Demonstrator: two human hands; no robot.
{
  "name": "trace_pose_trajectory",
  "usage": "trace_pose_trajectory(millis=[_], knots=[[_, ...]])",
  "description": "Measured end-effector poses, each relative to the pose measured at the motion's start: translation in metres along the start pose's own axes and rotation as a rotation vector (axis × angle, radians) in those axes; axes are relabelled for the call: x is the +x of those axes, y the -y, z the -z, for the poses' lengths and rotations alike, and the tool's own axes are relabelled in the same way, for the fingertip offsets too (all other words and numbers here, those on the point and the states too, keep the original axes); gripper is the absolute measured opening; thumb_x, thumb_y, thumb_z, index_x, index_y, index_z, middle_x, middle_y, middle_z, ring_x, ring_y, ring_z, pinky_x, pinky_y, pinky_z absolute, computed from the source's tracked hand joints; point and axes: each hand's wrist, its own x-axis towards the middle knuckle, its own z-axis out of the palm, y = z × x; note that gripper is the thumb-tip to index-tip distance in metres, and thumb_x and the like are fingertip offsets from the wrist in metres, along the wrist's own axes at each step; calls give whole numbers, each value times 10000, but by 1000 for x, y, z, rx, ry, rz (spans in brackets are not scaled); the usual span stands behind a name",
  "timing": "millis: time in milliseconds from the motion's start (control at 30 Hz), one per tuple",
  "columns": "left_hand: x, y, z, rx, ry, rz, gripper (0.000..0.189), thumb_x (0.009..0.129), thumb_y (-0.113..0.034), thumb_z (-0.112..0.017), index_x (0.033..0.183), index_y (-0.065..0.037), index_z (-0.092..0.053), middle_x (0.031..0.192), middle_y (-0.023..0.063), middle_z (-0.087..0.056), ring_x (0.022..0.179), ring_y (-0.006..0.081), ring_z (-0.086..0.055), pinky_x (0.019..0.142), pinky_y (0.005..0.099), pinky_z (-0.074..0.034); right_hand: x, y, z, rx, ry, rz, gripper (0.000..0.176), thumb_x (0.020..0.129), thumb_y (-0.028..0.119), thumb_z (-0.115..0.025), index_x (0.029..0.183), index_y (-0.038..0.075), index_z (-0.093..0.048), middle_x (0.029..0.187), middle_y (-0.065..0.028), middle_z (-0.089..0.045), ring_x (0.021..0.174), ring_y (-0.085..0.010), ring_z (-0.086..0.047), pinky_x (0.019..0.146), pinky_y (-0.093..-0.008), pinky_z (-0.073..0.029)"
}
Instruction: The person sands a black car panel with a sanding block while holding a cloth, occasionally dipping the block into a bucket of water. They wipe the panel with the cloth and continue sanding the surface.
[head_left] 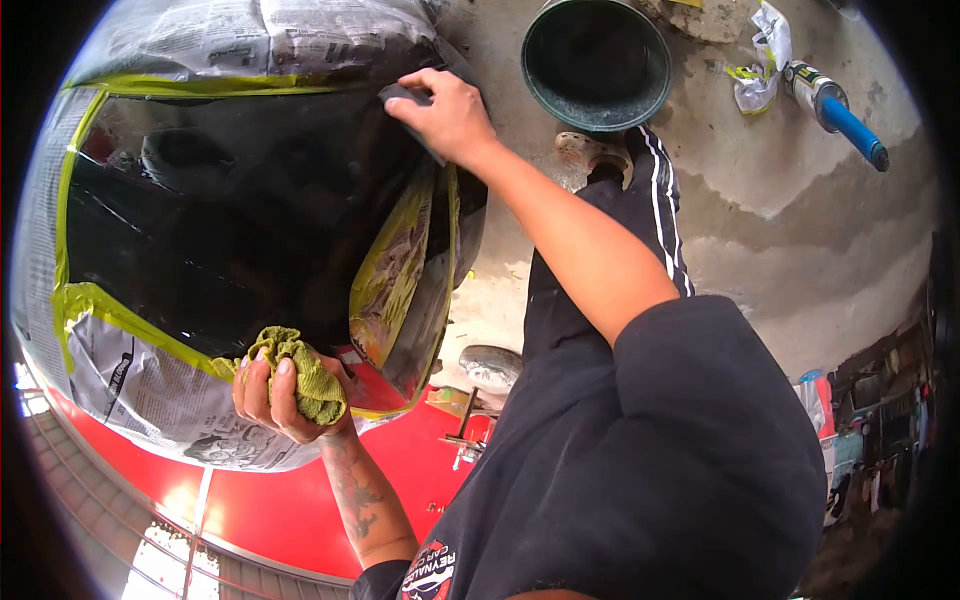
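Note:
A glossy black car panel (230, 220) fills the left of the head view, bordered by yellow-green masking tape (200, 86) and sheets of newspaper (320, 40). My right hand (447, 118) is closed on a dark grey sanding pad (404, 95) at the panel's upper right corner. Its fingers bend over the pad, whose grey edge also shows below the palm. At the lower edge of the panel, my left hand (262, 395) grips a crumpled olive-green cloth (308, 385), with folds bulging out between thumb and fingers.
A taped light recess (395, 270) sits at the panel's right side. A dark green bucket (597, 65) stands on the concrete floor by my foot. Farther right lie a can with a blue tube-like part (830, 105) and a crumpled plastic bag (765, 60). Red bodywork (270, 520) shows below.

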Motion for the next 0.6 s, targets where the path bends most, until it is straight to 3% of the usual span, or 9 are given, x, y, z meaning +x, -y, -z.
trace_pose_trajectory(millis=[100, 167, 300, 400, 533, 567, 600], knots=[[-1, 2, 0, 7, -3, -11, 327, 904, -200, -764, 1149, -78, -587, 1137, 154, -641, 1058, 355, -633, 947, 524, -545, 34, -46, 3, -59, 36, -177, 528, 787, 440, -777, 1151, 58, -749, 1132, -209, -749, 1078, -338, -724, 953, -444, -562], [0, 1, 0, -17, -27, -20, 328, 861, -100, -769, 1142, -40, -610, 1133, 164, -637, 1062, 354, -641, 943, 524, -549, 32, -65, -6, -4, 29, -172, 509, 802, 418, -774, 1136, 35, -736, 1126, -229, -734, 1068, -377, -707, 935, -465, -561], [1, 0, 0, -21, -12, -22, 335, 843, -43, -770, 1141, -16, -620, 1135, 172, -627, 1062, 353, -646, 937, 520, -554, -70, 40, 9, 206, -20, 49, 398, 816, 351, -786, 1045, 36, -703, 1048, -213, -648, 1024, -405, -635, 927, -462, -521], [1, 1, 1, -20, -8, -26, 351, 833, -30, -777, 1146, -14, -619, 1132, 172, -621, 1058, 352, -646, 938, 518, -556, -74, 29, 3, 223, -73, 88, 376, 810, 334, -798, 1025, 41, -699, 1037, -194, -640, 1033, -381, -632, 939, -439, -510], [1, 1, 1, -18, -7, -24, 359, 825, -20, -782, 1144, -17, -617, 1132, 172, -622, 1060, 353, -645, 939, 519, -555, 10, -71, -12, -12, -87, -193, 457, 831, 430, -772, 1083, 52, -721, 1113, -230, -691, 1072, -393, -668, 926, -484, -540], [0, 0, 1, -17, -10, -25, 358, 825, -16, -780, 1144, -17, -616, 1131, 172, -621, 1059, 354, -645, 937, 518, -555, 21, -79, -4, -44, -62, -309, 467, 840, 442, -764, 1102, 58, -722, 1120, -241, -700, 1083, -402, -669, 943, -490, -537], [0, 0, 2, -16, -10, -29, 357, 826, -11, -778, 1143, -17, -615, 1130, 171, -620, 1058, 354, -645, 935, 517, -554, 19, -78, -8, -50, -41, -283, 470, 841, 441, -763, 1110, 58, -721, 1123, -236, -698, 1089, -400, -667, 950, -489, -535]])
